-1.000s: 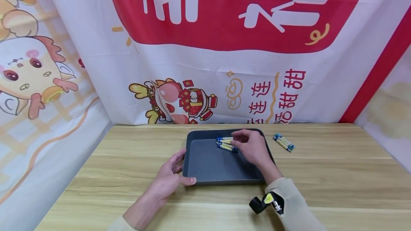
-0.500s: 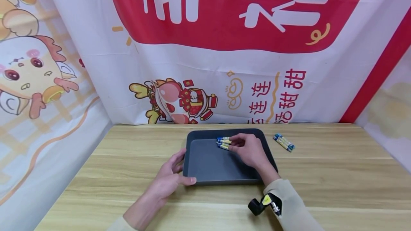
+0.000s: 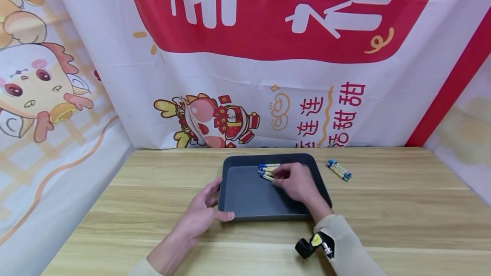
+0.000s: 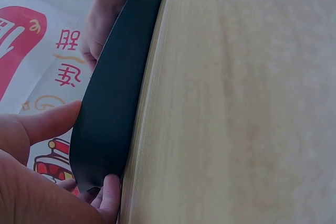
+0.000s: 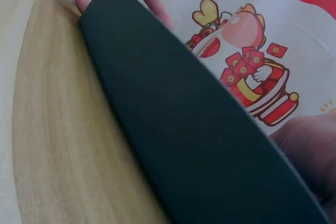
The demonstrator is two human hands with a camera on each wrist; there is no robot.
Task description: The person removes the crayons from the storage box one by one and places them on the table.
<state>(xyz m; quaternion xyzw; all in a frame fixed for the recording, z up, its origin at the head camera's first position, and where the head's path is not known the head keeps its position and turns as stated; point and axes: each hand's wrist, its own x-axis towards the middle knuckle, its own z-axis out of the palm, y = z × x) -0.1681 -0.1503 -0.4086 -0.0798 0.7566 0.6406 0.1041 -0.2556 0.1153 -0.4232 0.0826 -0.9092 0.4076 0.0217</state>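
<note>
A dark grey rectangular tray [image 3: 249, 199] lies on the wooden table. My left hand [image 3: 201, 213] grips its near left corner, thumb at the front rim and fingers along the outer side; the left wrist view shows the fingers [image 4: 109, 195] against the tray wall. Inside the tray, towards the back, several crayons [image 3: 265, 166] with blue ends and pale yellow wrappers lie side by side. My right hand [image 3: 297, 182] reaches over them and pinches the right end of the nearest crayon [image 3: 266, 176]. In the right wrist view, the tray wall [image 5: 173, 108] hides the crayons and fingertips.
Several more blue-ended crayons [image 3: 339, 170] lie together on the table [image 3: 391, 208], right of the tray. A printed white and red cloth [image 3: 238, 71] hangs behind the table's back edge. Further cloth hangs at both sides.
My right hand has shifted a little towards me within the tray. The nearest crayon now lies more slanted, its right end closer to me. My left hand and the tray stay put.
</note>
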